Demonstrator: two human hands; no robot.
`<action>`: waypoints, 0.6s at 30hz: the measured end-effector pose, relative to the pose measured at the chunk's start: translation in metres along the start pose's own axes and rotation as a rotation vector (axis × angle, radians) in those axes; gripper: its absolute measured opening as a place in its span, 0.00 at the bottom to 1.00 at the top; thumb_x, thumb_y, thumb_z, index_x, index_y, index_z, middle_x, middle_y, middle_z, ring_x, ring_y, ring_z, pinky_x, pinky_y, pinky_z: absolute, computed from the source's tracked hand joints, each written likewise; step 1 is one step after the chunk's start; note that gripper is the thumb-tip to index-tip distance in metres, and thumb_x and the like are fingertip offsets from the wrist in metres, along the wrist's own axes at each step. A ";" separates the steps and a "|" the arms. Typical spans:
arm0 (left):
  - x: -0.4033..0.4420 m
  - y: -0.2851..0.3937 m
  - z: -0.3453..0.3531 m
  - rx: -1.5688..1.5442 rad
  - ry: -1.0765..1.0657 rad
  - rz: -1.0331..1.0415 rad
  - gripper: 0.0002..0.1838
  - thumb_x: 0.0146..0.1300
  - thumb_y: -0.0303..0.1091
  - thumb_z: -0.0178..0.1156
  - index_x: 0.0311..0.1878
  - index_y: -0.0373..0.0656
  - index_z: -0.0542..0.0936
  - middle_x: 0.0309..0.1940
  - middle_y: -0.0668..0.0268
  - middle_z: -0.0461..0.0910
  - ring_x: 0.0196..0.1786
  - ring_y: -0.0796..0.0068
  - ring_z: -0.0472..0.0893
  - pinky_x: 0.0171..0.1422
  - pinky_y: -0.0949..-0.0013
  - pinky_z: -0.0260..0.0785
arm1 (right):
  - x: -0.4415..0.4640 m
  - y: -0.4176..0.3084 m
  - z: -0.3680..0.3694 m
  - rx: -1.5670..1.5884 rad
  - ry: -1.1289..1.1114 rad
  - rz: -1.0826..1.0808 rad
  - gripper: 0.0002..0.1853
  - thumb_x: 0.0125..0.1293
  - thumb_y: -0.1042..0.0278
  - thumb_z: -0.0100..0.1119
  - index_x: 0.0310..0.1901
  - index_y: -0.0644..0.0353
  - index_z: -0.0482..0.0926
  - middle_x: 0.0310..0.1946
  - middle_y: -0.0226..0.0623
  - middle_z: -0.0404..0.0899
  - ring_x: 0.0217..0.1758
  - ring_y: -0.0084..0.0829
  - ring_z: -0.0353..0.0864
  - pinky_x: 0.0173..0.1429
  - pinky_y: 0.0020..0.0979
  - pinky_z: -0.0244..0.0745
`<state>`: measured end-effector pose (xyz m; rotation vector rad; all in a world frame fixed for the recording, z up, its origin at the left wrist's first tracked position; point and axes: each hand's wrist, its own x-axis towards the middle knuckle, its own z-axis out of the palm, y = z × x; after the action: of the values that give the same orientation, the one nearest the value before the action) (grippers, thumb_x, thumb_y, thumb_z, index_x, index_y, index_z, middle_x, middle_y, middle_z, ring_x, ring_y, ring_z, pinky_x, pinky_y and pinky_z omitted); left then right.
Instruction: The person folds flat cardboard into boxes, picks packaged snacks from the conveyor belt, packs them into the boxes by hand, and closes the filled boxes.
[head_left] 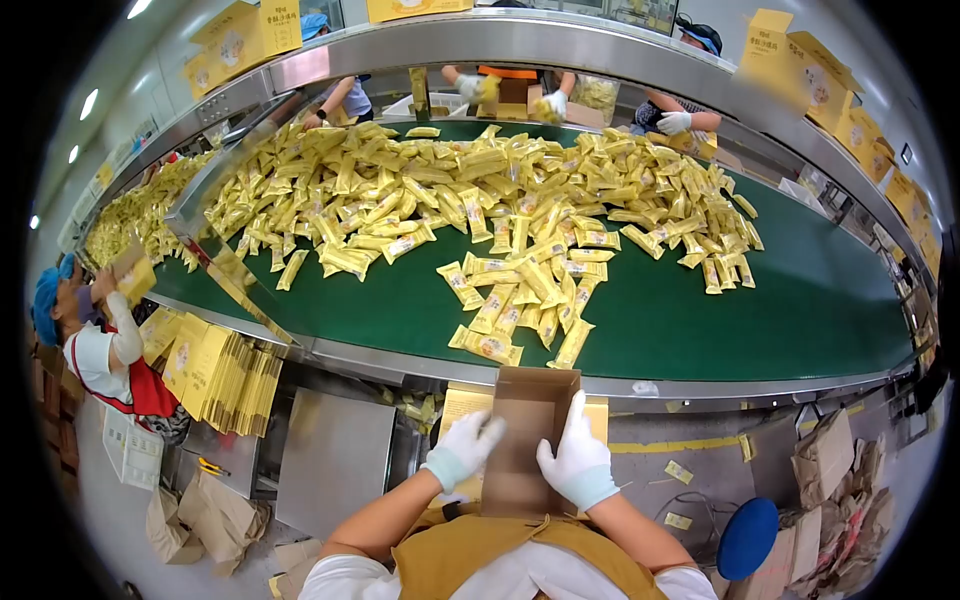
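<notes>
An open cardboard box [532, 420] with a plain brown inside stands in front of me at the belt's near edge. My right hand [578, 458], in a white glove, grips its right wall, with the thumb inside and the index finger stretched along the side. At the left wall is my left hand [466, 446], also gloved, its fingers apart and slightly bent; whether they touch the box is hard to tell. Just beyond the box, small yellow wrapped packs [490, 345] lie loose on the green conveyor belt [380, 318].
A large heap of yellow packs [400, 180] covers the far belt. Flat yellow cartons [225, 375] stand stacked at left, near a person [110, 350]. Other people's gloved hands [552, 105] work across the belt. A blue stool [747, 538] and brown paper [845, 470] are at right.
</notes>
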<state>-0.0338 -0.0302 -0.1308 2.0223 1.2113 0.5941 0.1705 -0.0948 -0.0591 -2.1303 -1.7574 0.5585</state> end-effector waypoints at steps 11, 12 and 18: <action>-0.029 -0.059 0.008 -0.688 0.110 -0.309 0.23 0.78 0.40 0.52 0.67 0.34 0.72 0.54 0.56 0.83 0.56 0.68 0.81 0.61 0.62 0.73 | 0.002 0.111 0.069 0.692 0.074 0.226 0.33 0.73 0.71 0.52 0.77 0.65 0.56 0.64 0.63 0.72 0.63 0.54 0.78 0.64 0.42 0.74; -0.030 -0.071 0.032 -0.525 0.212 -0.233 0.27 0.77 0.38 0.52 0.73 0.34 0.65 0.61 0.51 0.79 0.63 0.62 0.78 0.67 0.61 0.70 | 0.001 0.124 0.102 0.615 0.144 0.089 0.30 0.73 0.71 0.52 0.74 0.66 0.60 0.63 0.61 0.73 0.64 0.55 0.75 0.66 0.44 0.71; 0.064 -0.055 0.018 0.305 0.422 0.241 0.29 0.65 0.30 0.61 0.70 0.38 0.71 0.66 0.48 0.72 0.69 0.43 0.71 0.73 0.45 0.61 | 0.114 0.098 0.051 0.085 0.607 -0.245 0.22 0.66 0.71 0.62 0.61 0.64 0.75 0.58 0.54 0.74 0.63 0.54 0.72 0.67 0.49 0.67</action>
<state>-0.0237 0.0382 -0.1819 2.4006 1.3727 1.0486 0.2482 -0.0014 -0.1612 -1.7363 -1.5651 -0.0785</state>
